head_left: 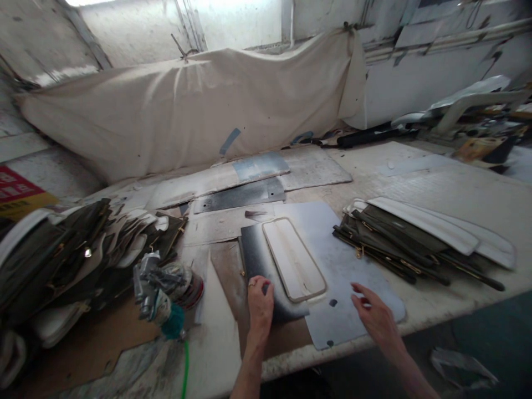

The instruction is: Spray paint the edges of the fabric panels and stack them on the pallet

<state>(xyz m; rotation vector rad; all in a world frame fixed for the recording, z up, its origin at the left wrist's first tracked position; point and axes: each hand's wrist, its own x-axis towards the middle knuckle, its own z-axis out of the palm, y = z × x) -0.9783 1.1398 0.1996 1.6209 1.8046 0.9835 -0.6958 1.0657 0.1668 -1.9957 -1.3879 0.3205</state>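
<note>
My left hand (260,303) rests flat on a dark grey panel (257,260) at the table's front edge, a ring on one finger. A cream rounded-rectangle piece (293,258) with a darker rim lies on that panel and on the pale grey sheet (344,277) beside it. My right hand (374,313) hovers over the sheet's front right part, fingers spread, holding nothing. A small dark spot (333,302) on the sheet sits between the two hands.
A spray gun (155,293) with a green hose (184,368) sits at front left. Stacks of dark and white pieces lie to the left (75,249) and right (419,238). A canvas cloth (191,105) covers the back wall. The table edge (436,316) runs at front right.
</note>
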